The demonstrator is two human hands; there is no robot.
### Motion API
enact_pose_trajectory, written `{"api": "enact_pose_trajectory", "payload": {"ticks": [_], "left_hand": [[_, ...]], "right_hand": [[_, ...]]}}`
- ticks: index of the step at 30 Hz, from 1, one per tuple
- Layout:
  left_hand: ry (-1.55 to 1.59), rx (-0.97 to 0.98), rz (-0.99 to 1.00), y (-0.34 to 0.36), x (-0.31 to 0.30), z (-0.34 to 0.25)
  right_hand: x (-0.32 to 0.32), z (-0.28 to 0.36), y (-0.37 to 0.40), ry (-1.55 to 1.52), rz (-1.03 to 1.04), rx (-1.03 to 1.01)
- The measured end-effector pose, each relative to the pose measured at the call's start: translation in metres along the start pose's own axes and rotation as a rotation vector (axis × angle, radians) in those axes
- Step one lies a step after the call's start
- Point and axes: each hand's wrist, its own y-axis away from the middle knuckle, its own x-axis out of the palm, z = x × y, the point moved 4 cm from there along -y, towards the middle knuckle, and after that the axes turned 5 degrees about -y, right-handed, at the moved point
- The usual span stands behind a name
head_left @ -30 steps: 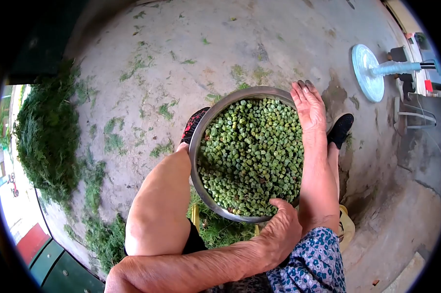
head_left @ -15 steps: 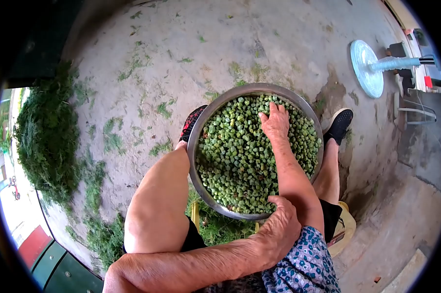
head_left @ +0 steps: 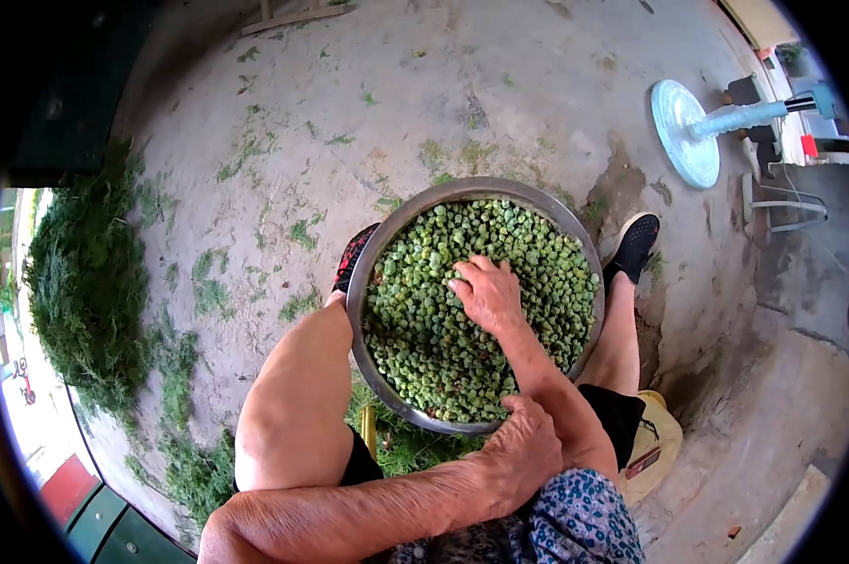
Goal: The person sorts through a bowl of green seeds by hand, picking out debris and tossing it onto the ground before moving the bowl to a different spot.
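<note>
A wide metal basin full of small green, knobby cones, like arborvitae cones, rests between the knees. My right hand lies palm down on the cones near the middle, its fingers a little bent and apart; whether any cone is under them is hidden. Below it, my left hand is curled over the near right rim of the basin, beside the right forearm. That forearm hides part of the left fingers. Darker cones show left of the right hand, in shade.
Feathery green branches are heaped at the left, with scraps strewn over the concrete floor. More sprigs lie under the basin. A pale blue stand with a round base is at the upper right. A yellowish stool is beside the right leg.
My right hand has drawn back from the far part of the cones toward the middle and left. My left hand stays at the near rim. The whole view has shifted slightly.
</note>
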Motion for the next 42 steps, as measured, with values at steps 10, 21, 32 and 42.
{"api": "enact_pose_trajectory", "payload": {"ticks": [10, 21, 32, 42], "left_hand": [[-0.230, -0.012, 0.052, 0.005, 0.001, 0.002], [-0.170, -0.013, 0.054, 0.007, -0.002, 0.004], [-0.176, 0.065, 0.214, 0.000, 0.005, 0.003], [-0.204, 0.104, 0.202, 0.009, 0.001, 0.007]], "right_hand": [[-0.016, 0.029, 0.084, 0.038, -0.008, -0.100], [-0.069, -0.029, 0.067, -0.324, -0.275, -0.024], [-0.030, -0.064, -0.043, -0.341, -0.382, 0.056], [0.010, -0.054, -0.075, 0.040, -0.216, 0.216]]}}
